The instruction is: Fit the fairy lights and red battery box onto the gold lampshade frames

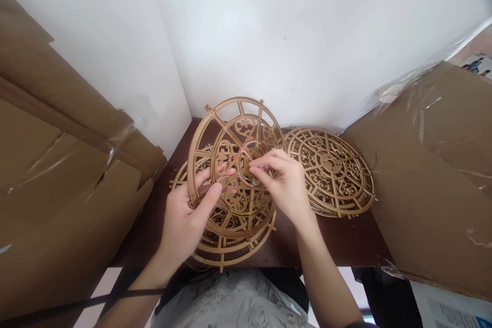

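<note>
A round, gold-brown openwork lattice frame (193, 159) is held up and tilted in front of me, with scrollwork panels inside its rings. My left hand (182, 223) is closed on its left side, thumb in front and fingers reaching behind through the openings. By the hub, my right hand (289, 184) has thumb and forefinger pinched together; whatever thin thing is between them is too small to make out. A reddish wire loop (241, 171) circles the hub, and a yellow wire (238, 212) runs along an inner ring. Beneath it lie similar lattice frames (246, 252).
Another stack of round lattice frames (346, 187) lies to the right on the dark brown tabletop (346, 238). Cardboard boxes (434, 174) with loose clear tape stand on the right, and more cardboard (57, 189) on the left. A white wall (288, 36) rises behind.
</note>
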The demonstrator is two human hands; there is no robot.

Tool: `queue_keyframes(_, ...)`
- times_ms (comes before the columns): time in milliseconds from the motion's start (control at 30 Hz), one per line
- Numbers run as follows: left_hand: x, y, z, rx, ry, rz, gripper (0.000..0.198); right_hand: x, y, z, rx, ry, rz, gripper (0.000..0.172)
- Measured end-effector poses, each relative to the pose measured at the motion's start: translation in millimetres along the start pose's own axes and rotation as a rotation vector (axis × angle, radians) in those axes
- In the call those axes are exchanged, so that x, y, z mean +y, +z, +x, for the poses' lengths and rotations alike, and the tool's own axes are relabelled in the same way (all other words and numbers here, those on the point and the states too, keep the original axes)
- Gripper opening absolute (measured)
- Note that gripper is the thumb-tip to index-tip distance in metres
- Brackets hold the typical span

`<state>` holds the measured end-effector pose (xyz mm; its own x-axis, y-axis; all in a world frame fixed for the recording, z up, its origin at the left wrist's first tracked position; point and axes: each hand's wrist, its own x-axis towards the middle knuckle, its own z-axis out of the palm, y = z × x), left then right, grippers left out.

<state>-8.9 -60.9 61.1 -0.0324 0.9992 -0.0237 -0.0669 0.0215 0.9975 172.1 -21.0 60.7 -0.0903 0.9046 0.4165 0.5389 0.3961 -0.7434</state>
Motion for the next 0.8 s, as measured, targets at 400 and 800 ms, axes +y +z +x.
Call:
queue_keyframes(400,-34.4,1.7,17.2,-0.457,-0.028,-0.716,0.093,11.4,9.2,-0.8,-0.083,0.248,0.422,0.007)
queue_keyframes(800,-39.6,14.4,37.9,0.027,-0.127,-0.247,0.042,16.4,29.4,-4.2,-0.084,0.236,0.392,0.007)
